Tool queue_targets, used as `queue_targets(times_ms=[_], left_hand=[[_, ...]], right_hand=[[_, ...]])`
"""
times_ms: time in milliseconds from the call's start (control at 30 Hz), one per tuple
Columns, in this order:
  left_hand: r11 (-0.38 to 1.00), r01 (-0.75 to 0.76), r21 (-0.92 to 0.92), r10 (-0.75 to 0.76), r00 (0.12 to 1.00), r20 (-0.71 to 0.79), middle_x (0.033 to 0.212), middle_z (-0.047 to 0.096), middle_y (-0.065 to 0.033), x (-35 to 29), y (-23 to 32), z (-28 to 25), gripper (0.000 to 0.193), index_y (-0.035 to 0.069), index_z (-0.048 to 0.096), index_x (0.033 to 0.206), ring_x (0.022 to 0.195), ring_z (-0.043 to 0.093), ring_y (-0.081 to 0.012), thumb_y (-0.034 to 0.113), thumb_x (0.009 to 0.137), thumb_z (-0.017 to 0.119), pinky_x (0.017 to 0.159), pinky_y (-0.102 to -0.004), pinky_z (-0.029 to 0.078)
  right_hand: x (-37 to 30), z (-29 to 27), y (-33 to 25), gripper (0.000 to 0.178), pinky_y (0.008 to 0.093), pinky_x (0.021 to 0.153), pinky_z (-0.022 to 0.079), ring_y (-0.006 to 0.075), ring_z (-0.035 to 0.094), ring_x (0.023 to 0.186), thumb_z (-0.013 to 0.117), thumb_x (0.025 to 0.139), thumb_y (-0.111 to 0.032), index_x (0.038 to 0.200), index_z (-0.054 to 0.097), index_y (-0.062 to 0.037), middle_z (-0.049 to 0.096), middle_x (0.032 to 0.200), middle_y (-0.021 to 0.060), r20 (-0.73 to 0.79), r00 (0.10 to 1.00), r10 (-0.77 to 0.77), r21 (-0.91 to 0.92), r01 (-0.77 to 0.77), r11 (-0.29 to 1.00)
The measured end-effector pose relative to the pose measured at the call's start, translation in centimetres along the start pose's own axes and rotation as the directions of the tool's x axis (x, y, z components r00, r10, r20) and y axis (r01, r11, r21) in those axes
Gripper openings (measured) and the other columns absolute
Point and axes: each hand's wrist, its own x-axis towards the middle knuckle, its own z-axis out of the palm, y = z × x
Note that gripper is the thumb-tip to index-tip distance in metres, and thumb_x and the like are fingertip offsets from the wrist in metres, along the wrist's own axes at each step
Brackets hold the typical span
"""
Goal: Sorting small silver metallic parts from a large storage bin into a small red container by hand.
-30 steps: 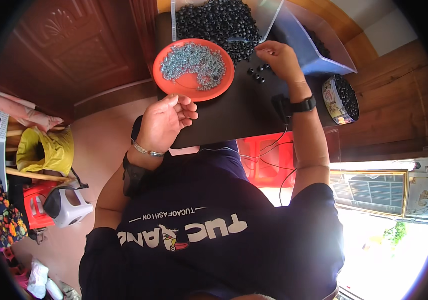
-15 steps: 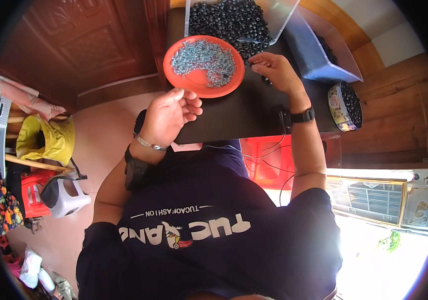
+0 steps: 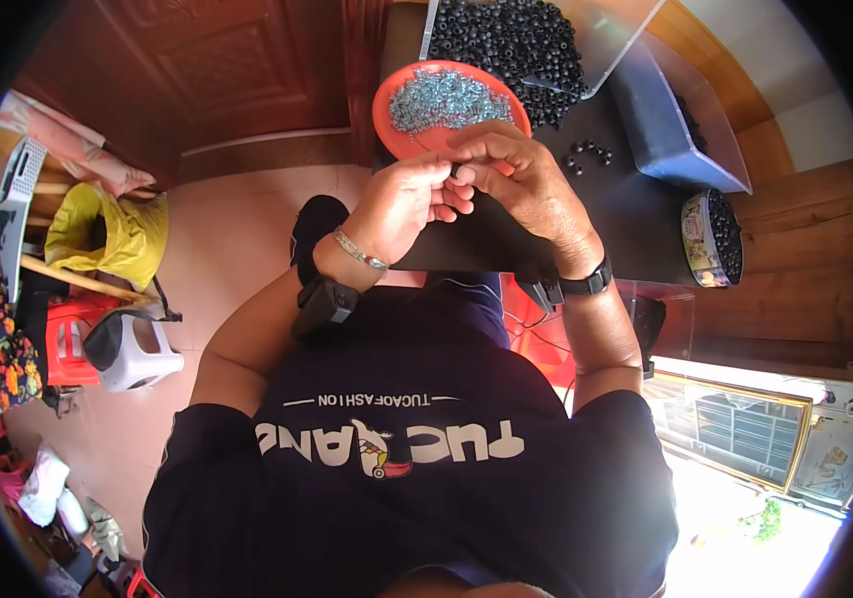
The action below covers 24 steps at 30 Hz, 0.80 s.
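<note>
Both hands meet in front of the orange-red plate (image 3: pixel 389 142), which carries a heap of small silvery metal pieces that look like screws. My right hand (image 3: pixel 534 194) pinches a small round black piece (image 3: pixel 457 170) between thumb and forefinger. Against that piece come the closed thumb and forefinger of my left hand (image 3: pixel 404 207); anything else they hold is too small to make out. Its other fingers are curled. Beyond the plate, a clear plastic bin (image 3: pixel 618 52) contains many black pieces (image 3: pixel 516 45) of the same sort, with holes in them.
Several loose black pieces (image 3: pixel 589 153) lie on the dark table (image 3: pixel 636 224). A bluish translucent bin (image 3: pixel 661 135) and a round tin (image 3: pixel 702 244) of black pieces stand at the right. Left on the floor are a yellow bag (image 3: pixel 112 234) and a light stool (image 3: pixel 142 349).
My right hand has come left and nearer from beside the plate with the black piece. My left hand has moved right, and the two now meet at the fingertips.
</note>
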Motion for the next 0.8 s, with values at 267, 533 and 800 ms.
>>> queue_targets(times_ms=[267,533,800], left_hand=[[0.978,-0.075,-0.197,0.074,0.997,-0.016,0.091,0.062,-0.0063,-0.3,0.4,-0.1,0.02,0.007,0.056,0.101,0.085,0.061,-0.0185,0.023,0.095,0.046,0.073,-0.0298,0.046],[0.988,-0.088,-0.129,0.084,0.996,-0.035,0.092,0.062,-0.0045,-0.7,-0.1,-0.6,0.021,0.007,0.057,0.102,0.084,0.061,-0.0175,0.023,0.095,0.047,0.074,-0.0277,0.045],[0.992,-0.119,0.032,0.121,0.992,-0.04,0.091,0.063,-0.0043,-1.1,0.3,-0.8,0.022,0.005,0.058,0.1,0.084,0.061,-0.017,0.023,0.094,0.048,0.074,-0.0277,0.045]], right_hand=[[-0.3,1.9,0.3,0.029,0.0315,0.09,0.047,0.02,0.06,0.103,0.076,0.073,-0.006,0.1,0.064,-0.0046,0.062,0.111,0.0077,-0.163,0.984,-0.066,0.013,0.069,0.998],[0.1,3.2,0.8,0.023,0.0337,0.086,0.05,0.0223,0.061,0.1,0.074,0.074,-0.005,0.095,0.067,-0.0055,0.066,0.104,0.0081,-0.24,0.948,-0.211,-0.271,0.143,0.952],[0.4,2.6,0.8,0.016,0.0319,0.087,0.048,0.0209,0.061,0.099,0.069,0.08,-0.003,0.096,0.068,-0.0043,0.065,0.104,0.0081,-0.16,0.97,-0.183,-0.169,0.156,0.973]])
